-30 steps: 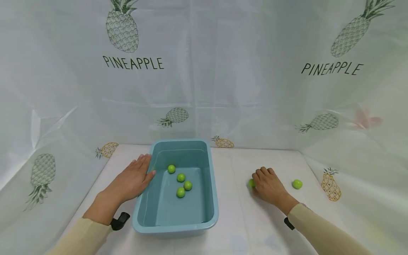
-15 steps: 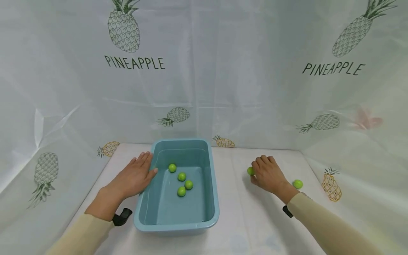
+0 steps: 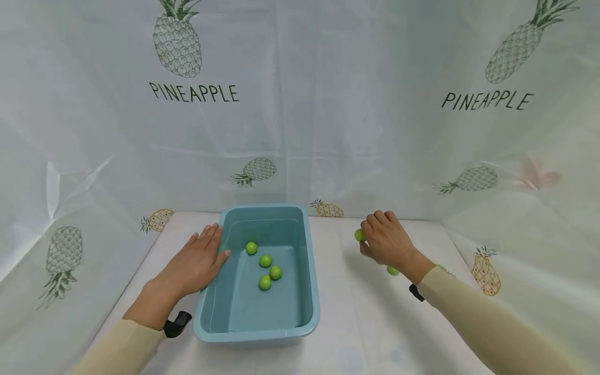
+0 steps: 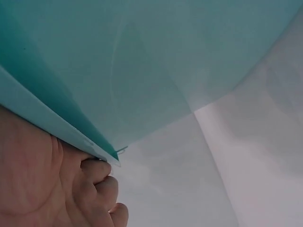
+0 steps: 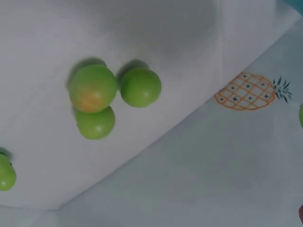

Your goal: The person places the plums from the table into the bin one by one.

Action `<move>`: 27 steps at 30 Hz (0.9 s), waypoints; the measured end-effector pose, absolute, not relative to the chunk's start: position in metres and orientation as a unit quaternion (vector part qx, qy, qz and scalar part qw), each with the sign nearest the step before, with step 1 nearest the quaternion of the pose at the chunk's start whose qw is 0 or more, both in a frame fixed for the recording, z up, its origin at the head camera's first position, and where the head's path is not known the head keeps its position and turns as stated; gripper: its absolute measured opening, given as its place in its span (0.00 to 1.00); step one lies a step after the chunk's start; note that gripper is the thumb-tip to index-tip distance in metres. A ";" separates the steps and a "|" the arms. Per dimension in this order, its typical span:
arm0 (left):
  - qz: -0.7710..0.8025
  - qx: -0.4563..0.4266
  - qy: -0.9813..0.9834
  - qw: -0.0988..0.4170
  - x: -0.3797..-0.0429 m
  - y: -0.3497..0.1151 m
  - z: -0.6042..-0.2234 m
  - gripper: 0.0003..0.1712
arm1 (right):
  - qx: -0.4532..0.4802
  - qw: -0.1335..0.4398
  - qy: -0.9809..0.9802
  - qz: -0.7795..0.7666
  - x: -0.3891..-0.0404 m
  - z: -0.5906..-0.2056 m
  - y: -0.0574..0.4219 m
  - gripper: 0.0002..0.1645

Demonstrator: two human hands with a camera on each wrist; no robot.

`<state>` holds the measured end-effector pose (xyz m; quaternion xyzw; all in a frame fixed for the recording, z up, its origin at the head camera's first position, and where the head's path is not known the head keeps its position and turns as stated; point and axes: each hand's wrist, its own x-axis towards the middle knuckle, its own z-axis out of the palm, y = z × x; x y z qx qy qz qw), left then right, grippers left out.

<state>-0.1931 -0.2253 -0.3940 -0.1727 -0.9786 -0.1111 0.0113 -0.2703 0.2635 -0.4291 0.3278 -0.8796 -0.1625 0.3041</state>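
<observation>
My right hand point(image 3: 386, 242) pinches a small round green fruit point(image 3: 360, 235) between thumb and fingers, over the right part of the table. In the right wrist view only a sliver of this held fruit point(image 5: 301, 115) shows at the right edge. Another green fruit point(image 3: 392, 271) lies partly hidden under the hand. My left hand point(image 3: 194, 263) rests along the left rim of a blue plastic bin point(image 3: 313, 291), fingers extended and thumb over the rim. From the left wrist, the palm point(image 4: 28, 175) presses against the bin's rim. Several green fruits point(image 3: 265, 260) lie inside.
In the right wrist view, a green fruit with an orange blush point(image 5: 92, 90) overlaps one below, another fruit point(image 5: 141, 87) sits beside them, and one more point(image 5: 5, 174) is at the left edge. A pineapple-print sheet point(image 3: 300, 125) hangs behind the white table point(image 3: 337, 291).
My right hand has moved up and left, lifting the green fruit off the table. The hand and sleeve now overlap the fruit at right. My left hand stays on the bin.
</observation>
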 end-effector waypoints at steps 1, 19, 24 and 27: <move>-0.111 -0.174 -0.978 0.012 -0.193 -0.225 -0.394 0.42 | 0.330 0.304 -0.878 -0.166 -0.271 -0.426 0.262 0.24; -0.106 -0.186 -0.977 0.013 -0.196 -0.224 -0.395 0.41 | 0.408 0.333 -0.819 -0.227 -0.284 -0.346 0.194 0.17; -0.112 -0.181 -0.977 0.010 -0.195 -0.226 -0.395 0.41 | 0.425 0.352 -0.807 -0.211 -0.288 -0.331 0.161 0.13; -0.114 -0.181 -0.977 0.010 -0.195 -0.226 -0.395 0.41 | 0.436 0.356 -0.802 -0.198 -0.290 -0.328 0.139 0.10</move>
